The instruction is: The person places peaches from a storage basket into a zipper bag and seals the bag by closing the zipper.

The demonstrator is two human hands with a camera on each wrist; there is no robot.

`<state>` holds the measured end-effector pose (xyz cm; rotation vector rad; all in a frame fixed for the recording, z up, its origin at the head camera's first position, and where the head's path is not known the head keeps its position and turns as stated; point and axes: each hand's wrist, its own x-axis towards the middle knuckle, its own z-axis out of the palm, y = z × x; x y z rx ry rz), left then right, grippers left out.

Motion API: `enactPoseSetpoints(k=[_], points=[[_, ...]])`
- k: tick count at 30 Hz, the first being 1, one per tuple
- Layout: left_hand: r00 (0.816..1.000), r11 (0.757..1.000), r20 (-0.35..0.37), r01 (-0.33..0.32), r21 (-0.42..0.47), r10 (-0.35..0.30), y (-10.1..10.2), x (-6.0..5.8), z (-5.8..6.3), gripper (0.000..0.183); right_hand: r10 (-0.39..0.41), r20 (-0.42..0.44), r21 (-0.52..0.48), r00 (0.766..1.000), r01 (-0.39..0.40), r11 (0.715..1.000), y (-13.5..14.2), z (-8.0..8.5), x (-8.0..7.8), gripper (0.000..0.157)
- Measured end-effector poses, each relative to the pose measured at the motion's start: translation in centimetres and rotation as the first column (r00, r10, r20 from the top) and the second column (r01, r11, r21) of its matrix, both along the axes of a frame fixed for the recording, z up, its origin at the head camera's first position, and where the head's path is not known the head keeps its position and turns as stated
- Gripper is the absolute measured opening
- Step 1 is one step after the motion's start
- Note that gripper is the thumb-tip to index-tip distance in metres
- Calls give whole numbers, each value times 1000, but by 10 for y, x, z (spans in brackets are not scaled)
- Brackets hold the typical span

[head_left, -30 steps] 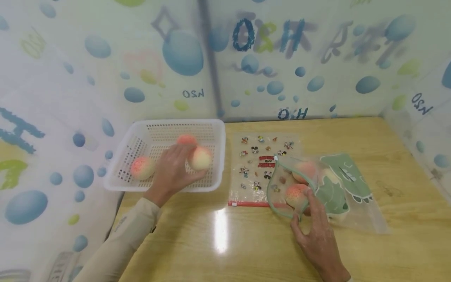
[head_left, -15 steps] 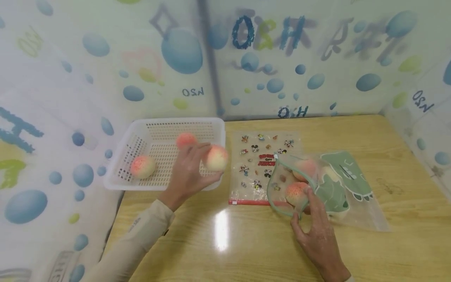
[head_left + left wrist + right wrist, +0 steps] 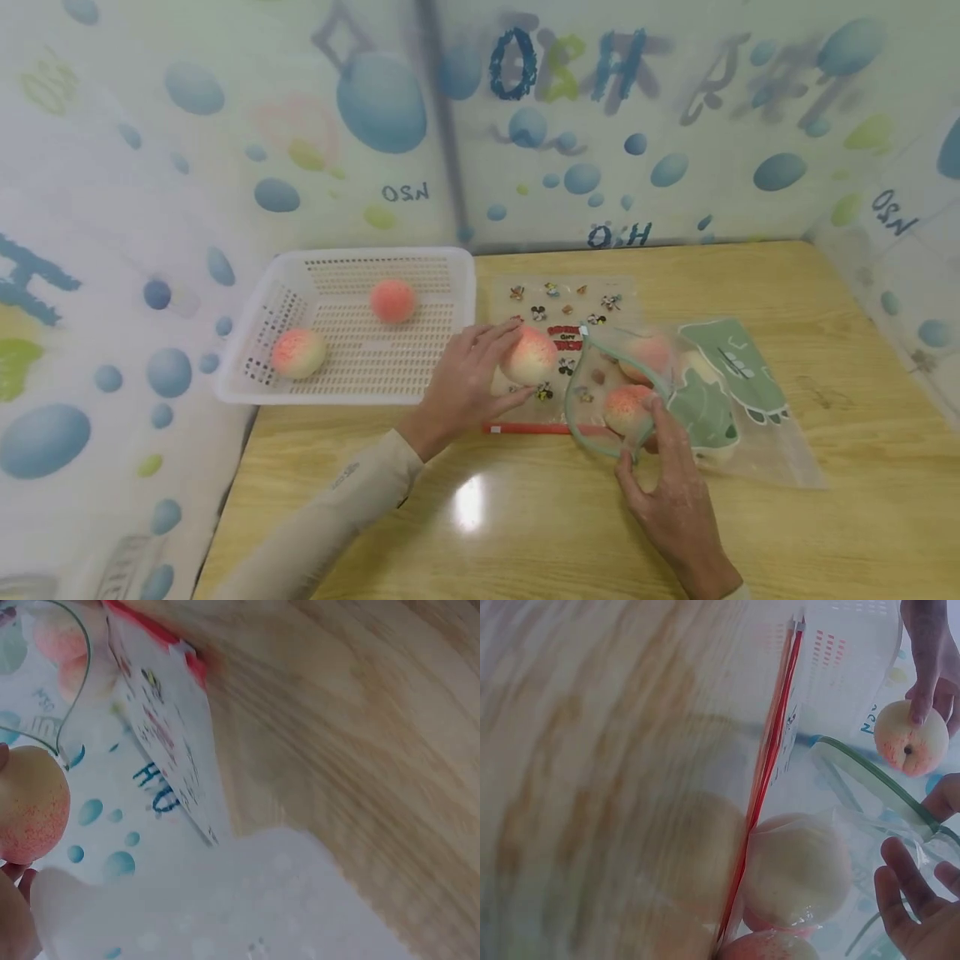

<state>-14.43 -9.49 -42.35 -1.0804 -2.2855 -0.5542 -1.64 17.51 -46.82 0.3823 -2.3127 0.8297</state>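
Note:
My left hand point(image 3: 467, 379) grips a pale peach point(image 3: 529, 356) with a red blush, held over the flat zip bag with cartoon prints point(image 3: 517, 367). In the right wrist view that peach point(image 3: 910, 739) shows its dark stem pit. My right hand point(image 3: 673, 496) pinches the green-edged mouth of a clear zip bag with a green animal print point(image 3: 705, 408), keeping it spread apart. Several peaches lie inside this bag, one peach point(image 3: 628, 408) close to the opening. In the right wrist view the bagged peaches point(image 3: 798, 870) show through the plastic.
A white slotted basket point(image 3: 375, 395) stands at the left against the wall, holding a blushed peach point(image 3: 299, 353) and a redder peach point(image 3: 393, 301). The cartoon bag's red zip strip point(image 3: 525, 429) faces me. A patterned wall point(image 3: 570, 100) closes off the table's back.
My left hand has lifted the peach out of the basket and carried it right, over the cartoon bag. The right hand has stayed at the green-edged bag's mouth.

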Motion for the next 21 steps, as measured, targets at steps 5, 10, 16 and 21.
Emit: enactPoseSetpoints(k=[5,10,16,21], points=[[999,999,-21,28,-29,-29,18,2,-5,79,8,-17,-1,1000,-8,1000,0,-2,-1,68],[996,997,-81,44,-62,-49,34,2,-8,76,21,-56,-4,998,-21,1000,0,-4,-3,67],[996,991,-80,34,-126,-45,53,8,-19,74,23,-45,-7,999,-24,1000,0,-3,-3,66],[994,988,-102,30,-151,-46,68,8,-27,74,14,-38,2,999,-14,1000,1,-4,-1,67]])
